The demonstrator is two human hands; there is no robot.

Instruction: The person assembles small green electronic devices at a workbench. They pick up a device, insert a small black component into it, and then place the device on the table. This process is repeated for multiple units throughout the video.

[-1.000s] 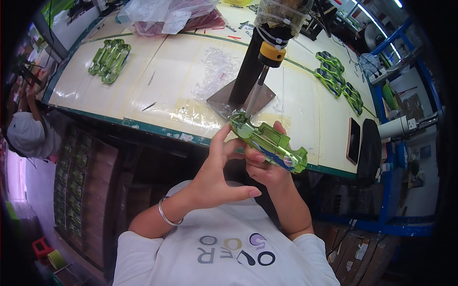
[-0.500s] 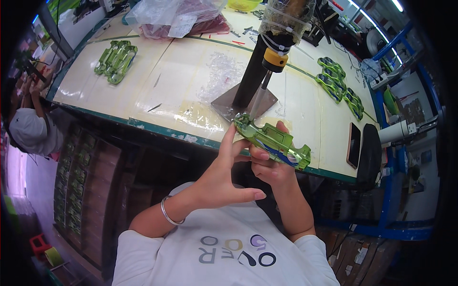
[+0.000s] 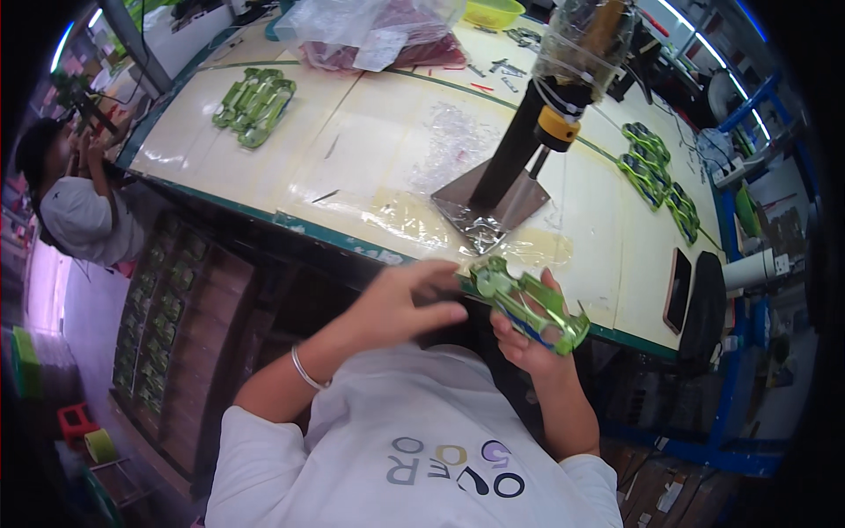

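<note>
A shiny green plastic toy car body [image 3: 532,305], with blue showing on its underside, is gripped by my right hand [image 3: 521,348]. It tilts just off the table's front edge. My left hand [image 3: 400,301] is beside the car body's left end, thumb and fingers apart and nothing in them; its fingers are smeared by motion. Beyond the car body stands a black post [image 3: 510,145] on a square metal plate [image 3: 458,201]. A tool with a yellow and black collar [image 3: 556,128] hangs by the post, its metal shaft apart from the car body.
Green car bodies [image 3: 253,106] lie at the table's left, and several with dark parts [image 3: 647,167] at the right. A plastic bag of red pieces [image 3: 387,40] is at the back. A phone [image 3: 677,290] rests near the right edge. A rack [image 3: 167,326] of green pieces stands lower left.
The car body has come down and away from the tool's shaft, which now sits higher. My left hand has drawn back from the car body. The whole view has shifted.
</note>
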